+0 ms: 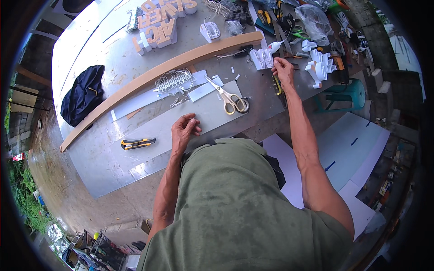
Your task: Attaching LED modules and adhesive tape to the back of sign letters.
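Note:
My left hand (184, 129) hovers over the table's near edge, thumb and fingers curled together. Whatever it may hold is hidden or too small to make out. A yellow-and-black utility knife (138, 143) lies to its left, and scissors (229, 100) with cream handles lie beyond it to the right. Reaching far right, my right hand (283, 71) has its fingers drawn into a pinch beside white block letters (261, 58). Contact with the letters is unclear, and nothing nameable shows between those fingers. Just beyond is a white, narrow-tipped object (274, 46).
A long brown strip (162, 77) crosses the metal table (104, 169). Behind it stand tan-faced block letters (156, 34); before it lies a bundle of small white wired pieces (174, 81). A dark cloth bag (82, 95) rests left. A green stool (346, 95) stands off the right edge.

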`<state>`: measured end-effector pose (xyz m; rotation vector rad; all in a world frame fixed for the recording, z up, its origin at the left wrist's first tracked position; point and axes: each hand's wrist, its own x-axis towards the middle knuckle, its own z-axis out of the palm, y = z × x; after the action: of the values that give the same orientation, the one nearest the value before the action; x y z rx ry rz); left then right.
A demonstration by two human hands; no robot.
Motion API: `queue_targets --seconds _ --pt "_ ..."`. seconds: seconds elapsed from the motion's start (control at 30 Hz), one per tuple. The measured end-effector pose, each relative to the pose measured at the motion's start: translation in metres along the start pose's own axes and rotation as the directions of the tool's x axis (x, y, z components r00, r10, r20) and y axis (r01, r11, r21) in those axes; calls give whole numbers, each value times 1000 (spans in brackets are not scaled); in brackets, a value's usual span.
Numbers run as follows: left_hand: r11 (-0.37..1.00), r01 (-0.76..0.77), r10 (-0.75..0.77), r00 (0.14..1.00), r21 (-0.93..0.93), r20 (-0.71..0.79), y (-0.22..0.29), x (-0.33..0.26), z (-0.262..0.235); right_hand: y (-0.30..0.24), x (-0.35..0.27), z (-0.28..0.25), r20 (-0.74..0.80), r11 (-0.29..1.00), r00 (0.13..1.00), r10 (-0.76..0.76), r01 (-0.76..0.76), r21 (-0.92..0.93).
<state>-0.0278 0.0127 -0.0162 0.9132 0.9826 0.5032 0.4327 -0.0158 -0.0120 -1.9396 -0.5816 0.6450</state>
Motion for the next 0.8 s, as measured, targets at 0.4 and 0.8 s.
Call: queue_targets --seconds 0.4,0.8 --pt "1000 6 -6 1000 26 -3 1 0 1 -9 -42 35 -70 794 897 -436 347 -499" --pt "997 -23 26 999 80 -44 -3 -2 7 -2 -39 47 -38 672 841 -539 402 -622"
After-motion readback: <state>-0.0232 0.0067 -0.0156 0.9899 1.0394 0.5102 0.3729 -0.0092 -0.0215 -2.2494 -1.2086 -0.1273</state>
